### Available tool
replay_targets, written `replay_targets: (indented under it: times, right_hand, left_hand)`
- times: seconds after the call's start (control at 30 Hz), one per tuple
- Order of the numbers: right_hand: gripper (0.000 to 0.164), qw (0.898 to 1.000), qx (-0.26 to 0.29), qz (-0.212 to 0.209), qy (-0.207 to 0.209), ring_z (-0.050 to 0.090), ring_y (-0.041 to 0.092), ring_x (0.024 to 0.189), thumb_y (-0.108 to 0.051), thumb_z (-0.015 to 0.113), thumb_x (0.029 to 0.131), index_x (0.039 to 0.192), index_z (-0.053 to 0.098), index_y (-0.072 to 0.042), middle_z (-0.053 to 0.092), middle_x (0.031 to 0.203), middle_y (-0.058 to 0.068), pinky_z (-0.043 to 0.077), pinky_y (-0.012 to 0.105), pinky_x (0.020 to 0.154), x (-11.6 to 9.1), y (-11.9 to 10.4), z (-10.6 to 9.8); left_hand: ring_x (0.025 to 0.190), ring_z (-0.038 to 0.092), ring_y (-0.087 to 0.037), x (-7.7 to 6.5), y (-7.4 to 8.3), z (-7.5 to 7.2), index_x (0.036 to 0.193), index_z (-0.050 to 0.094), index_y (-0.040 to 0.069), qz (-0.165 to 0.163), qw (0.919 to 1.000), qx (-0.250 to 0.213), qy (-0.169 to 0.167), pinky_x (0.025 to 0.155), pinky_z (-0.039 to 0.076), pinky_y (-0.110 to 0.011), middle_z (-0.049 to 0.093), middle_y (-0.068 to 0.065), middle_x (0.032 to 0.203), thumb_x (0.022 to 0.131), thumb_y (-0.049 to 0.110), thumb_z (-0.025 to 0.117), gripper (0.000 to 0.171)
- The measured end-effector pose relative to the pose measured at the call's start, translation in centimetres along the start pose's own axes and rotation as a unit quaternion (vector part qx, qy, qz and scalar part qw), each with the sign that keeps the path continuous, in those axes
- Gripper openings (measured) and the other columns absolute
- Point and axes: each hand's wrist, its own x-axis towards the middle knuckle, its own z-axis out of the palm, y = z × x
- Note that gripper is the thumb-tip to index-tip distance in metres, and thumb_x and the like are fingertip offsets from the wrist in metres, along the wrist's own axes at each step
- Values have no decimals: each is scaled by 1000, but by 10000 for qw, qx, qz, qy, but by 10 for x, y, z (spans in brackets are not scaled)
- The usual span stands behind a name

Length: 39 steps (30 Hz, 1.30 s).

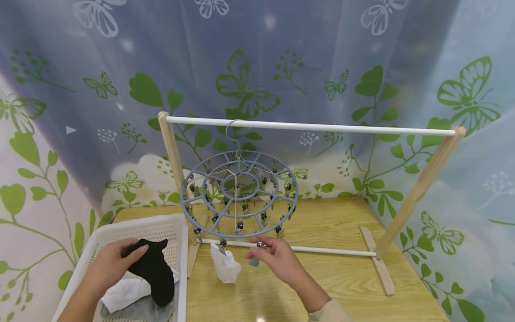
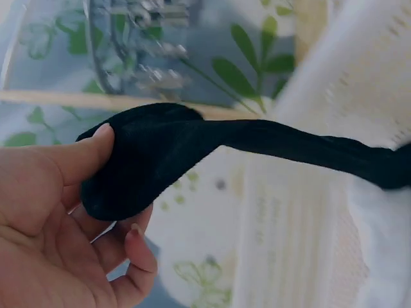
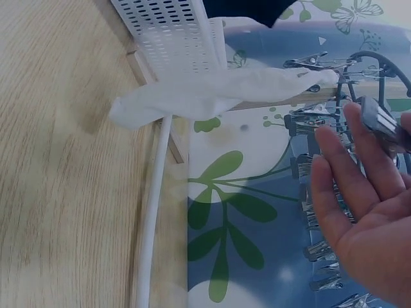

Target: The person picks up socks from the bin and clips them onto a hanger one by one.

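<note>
A black sock (image 1: 154, 270) hangs from my left hand (image 1: 110, 264), pinched between thumb and fingers above the basket. In the left wrist view the sock (image 2: 154, 154) is gripped at one end and stretches off to the right. My right hand (image 1: 277, 257) holds a metal clip (image 3: 380, 122) at the front edge of the round grey drying hanger (image 1: 241, 232). Just left of that hand, a white sock (image 1: 226, 266) dangles from another clip (image 1: 222, 244). In the right wrist view this white sock (image 3: 218, 93) spans the upper middle.
The hanger hooks over the white top bar (image 1: 314, 127) of a wooden-legged rack on the table (image 1: 322, 286). A white basket (image 1: 183, 268) at the left holds a white cloth item (image 1: 124, 293) and a grey one (image 1: 141, 311). A patterned curtain (image 1: 301, 58) surrounds the table's back and sides.
</note>
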Motion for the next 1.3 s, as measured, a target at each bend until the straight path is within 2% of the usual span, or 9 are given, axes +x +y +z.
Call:
replay_targets:
  times: [0.2,0.33,0.47,0.57,0.63,0.73,0.87,1.1,1.3]
  right_hand:
    - [27,9991,260,-58,-317,64,26,102,-17,60,94,113,62,2,68,109,25,48,46,94,0,-1,1]
    - [37,9994,166,-25,-316,64,24,103,-19,60,95,125,55,1,69,108,23,47,48,95,-1,-3,0]
    - [40,9996,154,-28,-235,64,24,103,-19,59,95,128,52,2,69,108,22,48,43,93,-1,-4,0]
    - [33,9987,355,-81,-344,62,27,106,-15,60,94,121,57,4,65,113,24,49,41,93,0,-3,1]
    - [30,9979,460,-123,-449,61,30,108,-13,60,94,117,58,7,62,116,26,49,41,94,0,-3,1]
    - [32,9977,445,-142,-493,61,29,108,-12,60,94,121,57,5,63,115,27,50,40,92,0,-2,1]
    - [38,9986,304,-109,-421,62,25,107,-16,59,95,129,52,0,67,111,25,50,40,91,0,-1,1]
    - [26,9973,383,-325,-539,62,33,105,-9,61,92,114,61,7,63,114,29,52,38,89,0,1,3]
    - [40,9968,535,-250,-541,61,34,106,-8,60,93,129,50,5,63,113,31,53,35,86,0,1,2]
  left_hand:
    - [115,47,-51,-5,33,-5,131,41,-16,-62,9979,-332,-549,87,46,-56,45,-40,130,98,40,51,66]
    - [97,58,-39,-9,50,-4,118,54,-8,231,9962,-592,-600,77,50,-46,60,-31,110,97,35,55,48]
    - [99,58,-37,-16,66,-1,115,58,-3,501,9941,-703,-651,78,50,-47,62,-25,110,95,31,57,39]
    - [104,58,-36,-19,79,2,115,61,0,947,9909,-690,-661,81,50,-48,63,-22,114,96,27,58,34]
    - [92,60,-25,-20,86,5,107,64,7,1266,9862,-762,-748,74,51,-41,66,-13,103,95,26,58,23]
    - [75,56,-14,-21,96,10,99,65,13,1642,9772,-933,-975,63,47,-33,64,-2,89,96,26,57,15]
    - [72,53,-11,-23,105,14,101,64,14,1643,9759,-937,-1088,61,45,-30,64,-1,92,95,29,57,18]
    - [82,58,-14,-26,112,18,107,64,14,1528,9802,-802,-970,66,49,-35,66,-3,104,94,34,58,25]
    - [95,62,-22,-31,123,18,111,64,14,1704,9776,-831,-912,72,53,-37,66,-6,111,94,35,58,28]
